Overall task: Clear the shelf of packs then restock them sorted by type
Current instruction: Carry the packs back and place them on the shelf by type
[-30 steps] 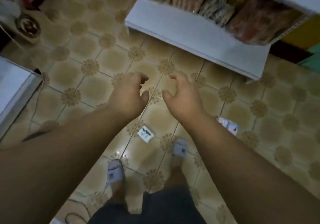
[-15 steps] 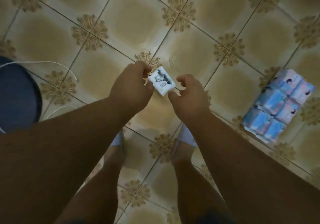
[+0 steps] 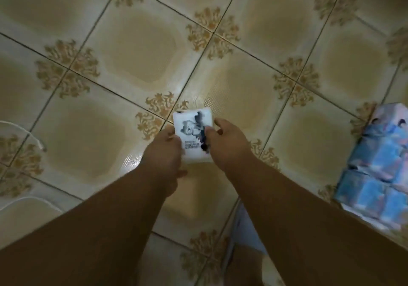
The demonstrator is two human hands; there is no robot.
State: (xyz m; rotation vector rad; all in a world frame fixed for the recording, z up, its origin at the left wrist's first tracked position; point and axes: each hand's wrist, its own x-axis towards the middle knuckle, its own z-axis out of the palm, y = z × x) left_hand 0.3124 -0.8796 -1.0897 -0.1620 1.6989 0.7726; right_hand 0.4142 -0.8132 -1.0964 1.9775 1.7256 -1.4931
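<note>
At centre frame, the left hand (image 3: 162, 153) and the right hand (image 3: 229, 144) both held a small white rectangular pack with a dark printed figure (image 3: 193, 135). Left fingers curled close round its left edge; the right thumb and fingers pinched its right edge. The pack sat between the two hands above the beige patterned tile floor (image 3: 136, 49), printed face toward the camera, its long axis running roughly up the frame. At the right edge lay a blue-and-pink wrapped bundle of packs (image 3: 379, 175), well apart.
</note>
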